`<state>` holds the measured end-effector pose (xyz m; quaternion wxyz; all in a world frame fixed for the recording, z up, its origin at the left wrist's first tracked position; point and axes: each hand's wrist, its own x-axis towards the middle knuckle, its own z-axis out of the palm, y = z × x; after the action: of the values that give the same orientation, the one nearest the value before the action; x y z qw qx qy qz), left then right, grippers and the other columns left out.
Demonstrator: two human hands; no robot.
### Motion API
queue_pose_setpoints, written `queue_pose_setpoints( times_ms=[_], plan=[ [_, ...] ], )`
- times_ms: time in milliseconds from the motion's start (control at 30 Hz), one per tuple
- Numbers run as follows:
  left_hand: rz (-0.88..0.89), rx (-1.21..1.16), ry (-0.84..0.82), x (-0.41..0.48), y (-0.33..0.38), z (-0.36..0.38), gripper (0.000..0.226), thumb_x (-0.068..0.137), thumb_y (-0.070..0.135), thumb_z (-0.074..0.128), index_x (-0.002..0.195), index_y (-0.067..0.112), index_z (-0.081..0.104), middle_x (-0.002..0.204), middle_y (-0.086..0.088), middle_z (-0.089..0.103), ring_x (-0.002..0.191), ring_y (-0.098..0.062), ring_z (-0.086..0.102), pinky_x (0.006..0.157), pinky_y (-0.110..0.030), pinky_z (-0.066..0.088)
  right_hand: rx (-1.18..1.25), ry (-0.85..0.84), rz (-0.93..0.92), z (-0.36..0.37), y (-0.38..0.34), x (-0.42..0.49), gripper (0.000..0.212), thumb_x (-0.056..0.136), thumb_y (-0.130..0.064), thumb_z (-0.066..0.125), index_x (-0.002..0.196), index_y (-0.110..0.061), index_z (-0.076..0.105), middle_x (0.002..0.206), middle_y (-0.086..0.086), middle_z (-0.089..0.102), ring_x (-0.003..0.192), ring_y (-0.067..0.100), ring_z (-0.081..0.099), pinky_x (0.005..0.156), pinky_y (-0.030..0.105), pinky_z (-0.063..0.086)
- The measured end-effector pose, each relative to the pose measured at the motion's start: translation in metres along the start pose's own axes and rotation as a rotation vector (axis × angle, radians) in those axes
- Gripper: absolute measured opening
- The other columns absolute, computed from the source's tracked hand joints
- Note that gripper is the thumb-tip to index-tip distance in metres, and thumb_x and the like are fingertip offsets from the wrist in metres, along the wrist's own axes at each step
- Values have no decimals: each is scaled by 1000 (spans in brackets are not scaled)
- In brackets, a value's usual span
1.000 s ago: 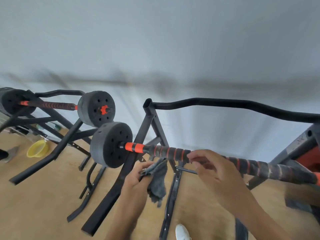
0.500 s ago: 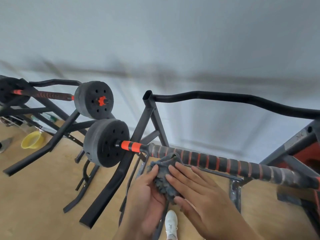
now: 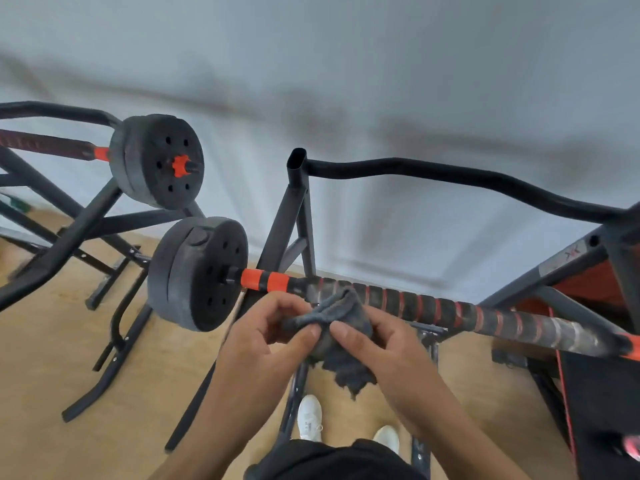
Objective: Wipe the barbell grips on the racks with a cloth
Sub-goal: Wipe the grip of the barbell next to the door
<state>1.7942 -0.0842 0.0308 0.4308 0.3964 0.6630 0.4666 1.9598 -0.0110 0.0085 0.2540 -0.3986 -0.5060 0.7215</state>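
Head view: pinching the grey cloth (image 3: 337,308) between the left hand (image 3: 266,337) and the right hand (image 3: 388,344), curling the fingers (image 3: 273,306) of both into its bunched top fold, letting the ragged lower edge hang free. Holding that bunch against the near end of the barbell grip (image 3: 450,311), just right of the orange collar (image 3: 265,280) and the weight plate (image 3: 194,275), on the rack (image 3: 297,181) closest to the body.

Judging the cloth as soft, light and floppy, likely better wrapped round the bar and clamped in a full palm than pinched at the tips. Judging the ribbed, taped grip as stiff and a little tacky, and the loaded bar as heavy enough for staying put under rubbing.

Failing to see the far side of the grip, or any wrapping of cloth behind it. Losing the grip's right end at the frame edge. Making out only dimly a second barbell (image 3: 48,144) at far left, cut off by the edge. Not telling dust from wear in the pale patches on the tape.
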Motion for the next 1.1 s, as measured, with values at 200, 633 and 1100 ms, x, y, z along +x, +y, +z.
queue_pose_setpoints(
  times_ms=[200,633,1100],
  plan=[
    [114,283,-183,22,-13,-32,18,83,28,84,79,27,67,87,7,70,82,-14,64,73,-23,51,-78,193,-63,21,6,13,18,91,-36,76,99,-21,70,96,14,74,89,37,73,81,62,59],
    [558,866,-177,76,-59,-60,46,86,45,80,122,31,54,121,16,53,110,-7,50,98,-26,49,-909,301,-188,15,-34,46,12,100,-34,61,112,-33,61,89,-19,66,81,2,66,68,15,53],
    [680,1304,-55,121,-95,-26,20,88,29,64,100,15,55,100,-6,54,100,-30,49,95,-45,41,-1435,47,-172,27,-16,104,32,98,-28,39,85,-26,68,78,-7,65,72,14,59,69,39,54]
  ],
)
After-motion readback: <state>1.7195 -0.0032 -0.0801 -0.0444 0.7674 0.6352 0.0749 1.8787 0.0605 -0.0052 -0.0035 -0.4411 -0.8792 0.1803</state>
